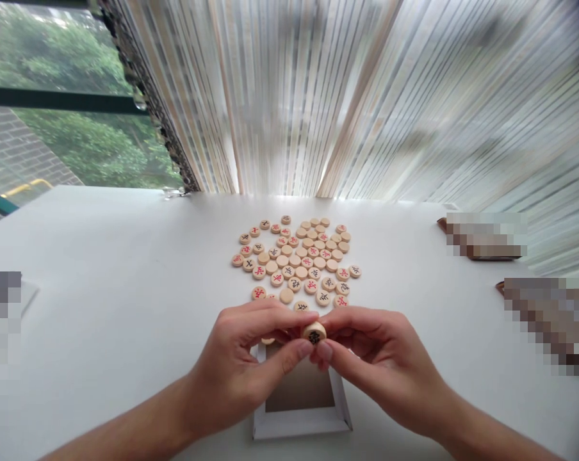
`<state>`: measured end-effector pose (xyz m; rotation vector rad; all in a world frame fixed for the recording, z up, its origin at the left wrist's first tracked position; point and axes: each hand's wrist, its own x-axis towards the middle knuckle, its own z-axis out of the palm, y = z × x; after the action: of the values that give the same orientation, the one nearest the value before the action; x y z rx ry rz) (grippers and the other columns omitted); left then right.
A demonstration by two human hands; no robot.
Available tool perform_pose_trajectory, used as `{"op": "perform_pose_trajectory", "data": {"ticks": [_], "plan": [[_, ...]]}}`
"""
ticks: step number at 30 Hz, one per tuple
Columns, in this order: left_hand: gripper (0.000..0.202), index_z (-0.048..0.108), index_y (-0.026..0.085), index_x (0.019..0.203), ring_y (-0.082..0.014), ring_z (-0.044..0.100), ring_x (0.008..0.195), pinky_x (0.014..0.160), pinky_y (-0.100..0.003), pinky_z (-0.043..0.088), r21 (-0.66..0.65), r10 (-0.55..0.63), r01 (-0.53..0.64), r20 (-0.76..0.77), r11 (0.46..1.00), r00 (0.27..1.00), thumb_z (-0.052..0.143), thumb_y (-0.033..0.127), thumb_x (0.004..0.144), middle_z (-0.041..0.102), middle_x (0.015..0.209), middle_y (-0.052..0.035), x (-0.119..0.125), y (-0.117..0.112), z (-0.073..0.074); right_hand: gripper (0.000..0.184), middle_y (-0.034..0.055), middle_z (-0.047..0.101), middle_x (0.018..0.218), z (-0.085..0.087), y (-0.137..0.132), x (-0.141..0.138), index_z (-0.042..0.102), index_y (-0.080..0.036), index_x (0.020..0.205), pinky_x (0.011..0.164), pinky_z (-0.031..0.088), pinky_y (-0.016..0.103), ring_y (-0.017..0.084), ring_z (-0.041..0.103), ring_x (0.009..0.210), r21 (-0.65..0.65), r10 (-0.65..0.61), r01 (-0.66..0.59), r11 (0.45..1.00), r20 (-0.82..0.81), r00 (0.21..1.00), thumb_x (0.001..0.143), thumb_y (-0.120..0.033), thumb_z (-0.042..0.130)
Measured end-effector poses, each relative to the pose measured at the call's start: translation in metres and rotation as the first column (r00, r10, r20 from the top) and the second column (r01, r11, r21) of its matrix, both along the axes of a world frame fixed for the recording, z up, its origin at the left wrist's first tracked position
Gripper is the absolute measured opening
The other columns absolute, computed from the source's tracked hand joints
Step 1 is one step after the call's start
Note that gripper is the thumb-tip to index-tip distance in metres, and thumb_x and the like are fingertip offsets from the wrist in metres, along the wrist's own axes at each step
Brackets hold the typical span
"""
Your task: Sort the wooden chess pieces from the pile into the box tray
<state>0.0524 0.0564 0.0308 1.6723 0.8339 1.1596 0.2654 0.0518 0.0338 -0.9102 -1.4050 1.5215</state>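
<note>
Between the fingertips of both hands is a round wooden Chinese chess piece (314, 333) with a black character facing me. My left hand (253, 352) pinches it from the left, and my right hand (373, 349) grips it from the right. Below them lies a shallow white cardboard box (301, 422) with a brown inside, partly covered by my hands. Just beyond the hands, many more Chinese chess pieces (307, 262) are spread on the white table. Some show red or black characters, others a plain side. My left hand hides a few of the nearest ones.
The white table (126, 288) reaches back to a striped curtain (289, 96) and a window (68, 109) at the left. Two brown objects with blurred-out surfaces, one a far one (486, 237), lie at the right. Another blurred-out object (1, 320) stands at the left edge.
</note>
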Motion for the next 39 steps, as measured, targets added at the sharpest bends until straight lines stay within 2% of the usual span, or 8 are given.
{"op": "perform_pose_trajectory", "data": {"ticks": [3,7,12,22,26,31,36,39], "plan": [[0.033,0.079,0.018,0.122,-0.0149,0.077,0.082,0.079,-0.022,0.065,-0.083,0.040,-0.033,0.075,0.996,0.996,0.077,0.009,0.090,0.081,0.092,-0.0057,0.002,-0.002,0.000,0.022,0.0065,0.080,0.095,-0.006,-0.001,0.000,0.082,-0.022,0.109,0.075,0.065,0.026,0.018,0.076,0.082,0.202,-0.098,0.078,0.976,0.091,0.991,0.087,-0.017,0.086],[0.035,0.075,0.017,0.121,-0.0133,0.077,0.080,0.077,-0.019,0.065,-0.162,0.053,-0.031,0.134,0.986,0.990,0.080,0.009,0.087,0.079,0.085,-0.0025,0.004,-0.002,0.003,0.038,0.0066,0.079,0.099,-0.010,0.000,0.000,0.076,-0.025,0.124,0.074,0.068,0.031,0.019,0.077,0.082,0.427,-0.171,0.101,0.899,0.128,0.977,0.089,-0.011,0.082],[0.024,0.079,0.016,0.110,-0.0137,0.077,0.079,0.075,-0.018,0.065,-0.239,0.038,-0.003,0.140,0.971,0.989,0.084,0.014,0.086,0.080,0.087,-0.0047,0.004,-0.002,0.002,0.039,0.0045,0.078,0.092,-0.008,0.002,0.002,0.079,-0.027,0.120,0.070,0.065,0.030,0.018,0.073,0.077,0.551,-0.198,0.075,0.831,0.168,0.966,0.086,-0.007,0.084],[0.024,0.085,0.017,0.113,-0.0178,0.080,0.087,0.080,-0.022,0.066,-0.169,-0.028,0.046,0.106,0.985,0.994,0.082,0.012,0.089,0.086,0.097,-0.0095,0.001,0.001,0.003,0.022,0.0045,0.083,0.086,-0.006,0.003,0.004,0.087,-0.027,0.106,0.069,0.065,0.027,0.018,0.076,0.073,0.259,-0.136,0.101,0.961,0.119,0.984,0.086,-0.020,0.087],[0.016,0.085,0.016,0.107,-0.0162,0.078,0.079,0.074,-0.021,0.065,-0.247,-0.048,0.080,0.132,0.966,0.990,0.079,0.016,0.092,0.084,0.090,-0.0082,0.002,0.002,0.002,0.006,0.0038,0.081,0.074,0.003,0.005,0.000,0.090,-0.026,0.093,0.060,0.060,0.021,0.014,0.071,0.062,0.174,-0.059,0.039,0.984,0.109,0.992,0.089,-0.029,0.086],[0.012,0.083,0.013,0.099,-0.0160,0.076,0.078,0.073,-0.023,0.065,-0.328,-0.042,0.092,0.157,0.940,0.987,0.081,0.022,0.092,0.081,0.088,-0.0081,0.002,0.001,-0.002,0.016,0.0030,0.076,0.068,0.006,0.005,-0.002,0.087,-0.021,0.082,0.058,0.058,0.018,0.012,0.067,0.060,0.000,0.033,-0.033,0.999,0.027,0.999,0.086,-0.036,0.089],[0.033,0.081,0.017,0.116,-0.0126,0.076,0.074,0.071,-0.018,0.064,-0.262,-0.042,0.091,0.187,0.961,0.982,0.086,0.013,0.084,0.081,0.084,-0.0034,0.002,0.000,-0.001,0.025,0.0032,0.072,0.063,0.005,0.005,0.001,0.082,-0.016,0.075,0.056,0.055,0.019,0.011,0.064,0.057,-0.147,0.067,-0.070,0.987,-0.022,0.998,0.086,-0.038,0.089],[0.033,0.082,0.016,0.116,-0.0144,0.078,0.077,0.072,-0.019,0.065,-0.209,-0.065,0.093,0.135,0.973,0.989,0.085,0.011,0.084,0.082,0.085,-0.0051,0.003,0.000,-0.001,0.030,0.0039,0.071,0.061,0.005,0.005,0.001,0.079,-0.014,0.073,0.055,0.053,0.020,0.011,0.062,0.054,-0.216,0.095,-0.103,0.971,-0.045,0.994,0.085,-0.040,0.089]]}}
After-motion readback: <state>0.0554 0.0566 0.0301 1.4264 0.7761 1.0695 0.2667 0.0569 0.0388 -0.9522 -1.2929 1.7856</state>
